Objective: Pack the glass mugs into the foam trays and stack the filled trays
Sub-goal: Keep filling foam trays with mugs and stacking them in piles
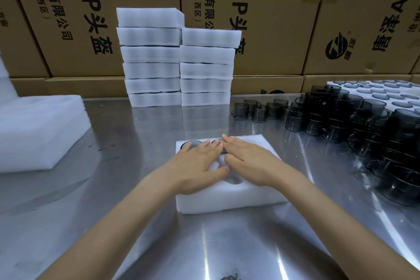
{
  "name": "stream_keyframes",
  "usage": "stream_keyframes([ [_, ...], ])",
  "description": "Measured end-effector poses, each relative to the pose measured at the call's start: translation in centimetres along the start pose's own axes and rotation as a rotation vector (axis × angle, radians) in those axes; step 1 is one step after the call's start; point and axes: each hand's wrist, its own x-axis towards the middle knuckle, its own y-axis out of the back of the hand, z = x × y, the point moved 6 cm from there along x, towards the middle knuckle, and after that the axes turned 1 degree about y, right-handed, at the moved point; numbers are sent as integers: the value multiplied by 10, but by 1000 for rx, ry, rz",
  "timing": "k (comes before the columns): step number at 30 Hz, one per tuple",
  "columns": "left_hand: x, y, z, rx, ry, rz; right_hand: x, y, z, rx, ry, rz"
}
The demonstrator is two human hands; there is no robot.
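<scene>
Foam tray point(227, 202) under hands showing plain white, dark round mug rims point(193, 143) showing in far pockets. Two stacks of filled trays point(154, 57) showing white with thin dark seams between layers. Glass mugs point(336, 116) showing smoky grey, translucent. Table point(136, 132) gleaming silver-grey with pale reflected streaks. Cardboard boxes point(68, 18) showing brown with black printed characters and black round logo.

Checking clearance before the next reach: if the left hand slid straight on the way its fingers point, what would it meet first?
Probably the right hand: the left hand lies flat on the foam tray, its fingertips nearly touching it.
</scene>
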Motion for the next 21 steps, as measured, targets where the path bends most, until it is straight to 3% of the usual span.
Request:
stream_keyframes([
  [3,-1,3,-2,-113,1,116,-3,9,-2,30,-11,137],
  [7,-22,20,-26,-765,105,627,-13,41,18,44,-109,538],
  [9,-32,15,-44,-932,188,770,-16,53,47,122,-197,658],
  [14,-26,-16,-72,-1250,380,641,-9,35,137,355,-504,618],
  [19,-18,-23,-73,-1198,369,512,-15,32,192,475,-740,831],
  [21,-17,-25,-76,-1204,377,504,-7,34,196,389,-740,796],
])
